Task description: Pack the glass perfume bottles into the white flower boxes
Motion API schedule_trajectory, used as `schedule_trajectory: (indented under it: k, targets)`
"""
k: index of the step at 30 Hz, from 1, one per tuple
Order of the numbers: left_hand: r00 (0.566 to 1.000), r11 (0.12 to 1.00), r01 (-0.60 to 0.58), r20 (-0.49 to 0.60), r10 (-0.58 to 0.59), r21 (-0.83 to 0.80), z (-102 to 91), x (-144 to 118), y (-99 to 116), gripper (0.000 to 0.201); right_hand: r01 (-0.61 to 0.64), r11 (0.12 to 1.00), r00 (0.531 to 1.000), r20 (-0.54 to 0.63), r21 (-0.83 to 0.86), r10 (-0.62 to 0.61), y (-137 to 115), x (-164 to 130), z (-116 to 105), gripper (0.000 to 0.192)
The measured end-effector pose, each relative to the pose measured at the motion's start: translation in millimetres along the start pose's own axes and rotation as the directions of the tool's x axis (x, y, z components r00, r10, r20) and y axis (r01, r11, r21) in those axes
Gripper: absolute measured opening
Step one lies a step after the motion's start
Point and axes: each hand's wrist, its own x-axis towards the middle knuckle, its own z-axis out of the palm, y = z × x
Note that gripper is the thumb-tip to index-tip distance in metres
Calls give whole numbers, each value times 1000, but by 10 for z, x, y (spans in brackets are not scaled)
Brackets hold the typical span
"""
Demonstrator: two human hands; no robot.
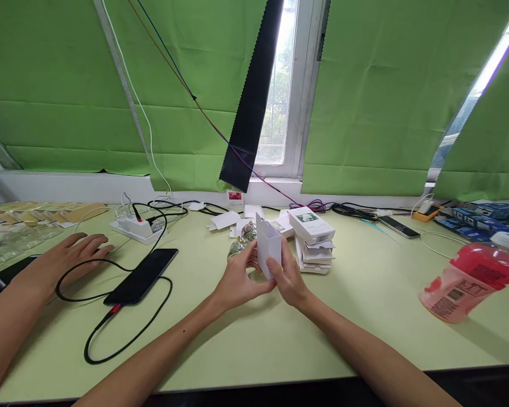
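Both my hands hold a small white folded cardboard box [268,247] upright over the middle of the pale green table [365,305]. My left hand [237,280] grips its left side and my right hand [289,278] grips its right side, thumb on the front. Just behind the box lie small glass bottles [242,242]. A stack of flat white cartons [316,251] with a printed white box [311,224] on top stands right of my hands.
Another person's hand [70,257] rests on the table at the left, near a black phone [142,276] on a looping black cable. A white power strip [133,228] sits behind it. A pink drink bottle [470,281] lies at the right. Cables and small boxes line the back edge.
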Motion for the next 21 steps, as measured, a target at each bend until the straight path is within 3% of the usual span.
schedule_trajectory:
  k: [9, 21]
  targets:
    - [999, 999, 47, 10, -47, -20, -5, 11, -19, 78, 36, 999, 999, 10, -30, -36, 8, 1, -1, 71]
    - [993, 995, 87, 81, -83, -40, -51, 36, 45, 72, 10, 1000, 1000, 8, -28, -9, 42, -2, -4, 75]
